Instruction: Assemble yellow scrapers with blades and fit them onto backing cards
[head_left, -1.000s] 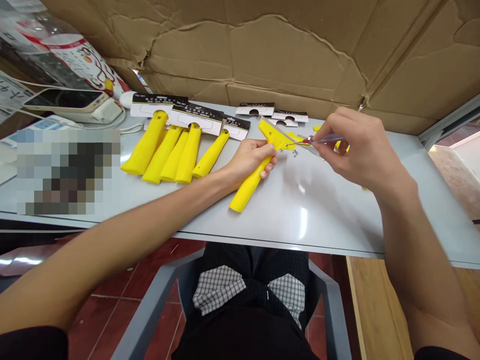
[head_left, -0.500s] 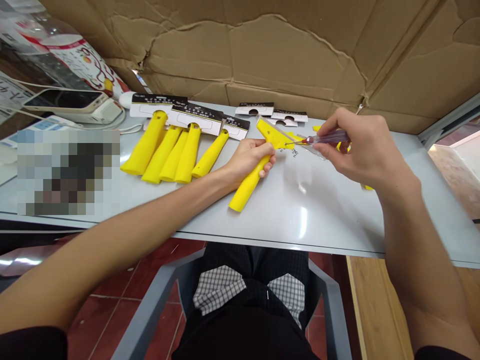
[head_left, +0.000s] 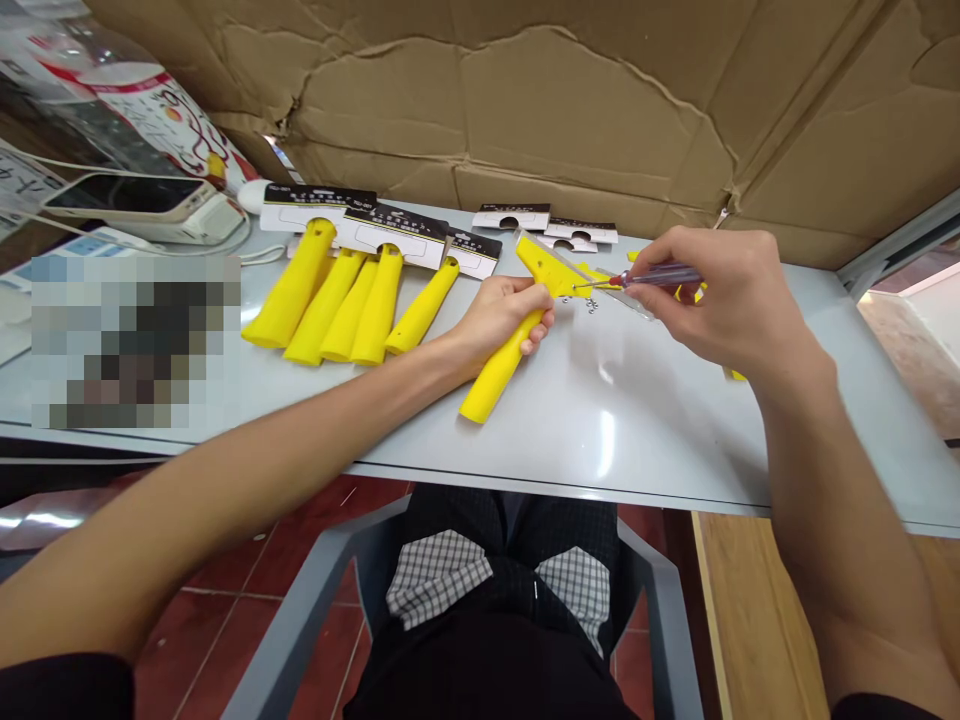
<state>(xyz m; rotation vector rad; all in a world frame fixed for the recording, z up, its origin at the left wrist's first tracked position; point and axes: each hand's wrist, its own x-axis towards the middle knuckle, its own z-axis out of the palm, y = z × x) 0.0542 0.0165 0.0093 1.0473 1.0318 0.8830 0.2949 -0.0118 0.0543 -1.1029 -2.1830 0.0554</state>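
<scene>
My left hand point(head_left: 508, 318) is wrapped round a yellow plastic tool point(head_left: 496, 378) with a tube-like handle and a wide flared head, its handle slanting toward the table's front edge. In my right hand point(head_left: 720, 300) is a screwdriver point(head_left: 664, 276) with a clear purplish handle, held in a pinch. The thin shaft points left, and its tip is at a small spot on the yellow head. Several tiny metal screws point(head_left: 592, 306) lie just beside that head. More yellow pieces point(head_left: 737, 375) are partly hidden behind my right hand.
Several yellow handles point(head_left: 286, 287) lie at the left near black-and-white cards point(head_left: 397, 237). Other cards point(head_left: 513, 216) lie at the back, before a cardboard wall point(head_left: 570, 120). A phone point(head_left: 127, 196), a cable and a bottle point(head_left: 161, 110) stand at the far left of the table point(head_left: 540, 440).
Almost nothing differs. The whole view has shifted very slightly, and the screwdriver and both hands keep nearly the same pose on the yellow tool.
</scene>
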